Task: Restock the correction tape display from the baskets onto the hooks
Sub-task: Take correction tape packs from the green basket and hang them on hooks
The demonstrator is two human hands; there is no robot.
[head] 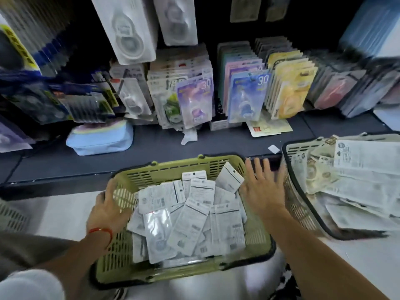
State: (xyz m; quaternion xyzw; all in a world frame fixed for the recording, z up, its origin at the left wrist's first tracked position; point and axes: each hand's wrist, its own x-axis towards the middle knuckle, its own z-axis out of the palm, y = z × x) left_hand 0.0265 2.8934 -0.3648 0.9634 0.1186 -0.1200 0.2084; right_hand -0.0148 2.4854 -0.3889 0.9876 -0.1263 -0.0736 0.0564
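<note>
A green slotted basket (pixel 173 167) sits on the floor in front of me, filled with several white correction tape packs (pixel 190 211) lying face down. My left hand (pixel 108 208) grips the basket's left rim, fingers curled over the wall. My right hand (pixel 263 187) is spread flat with straight fingers at the basket's right rim, blurred. Above the dark shelf, rows of correction tape packs (pixel 194 100) hang on hooks in purple, blue and yellow cards.
A grey basket (pixel 296 200) full of paper-backed packs stands at the right, close to my right hand. A light blue pouch (pixel 99 139) and a loose yellow card (pixel 268 128) lie on the dark shelf (pixel 151 154). Another basket's corner (pixel 10 215) shows at far left.
</note>
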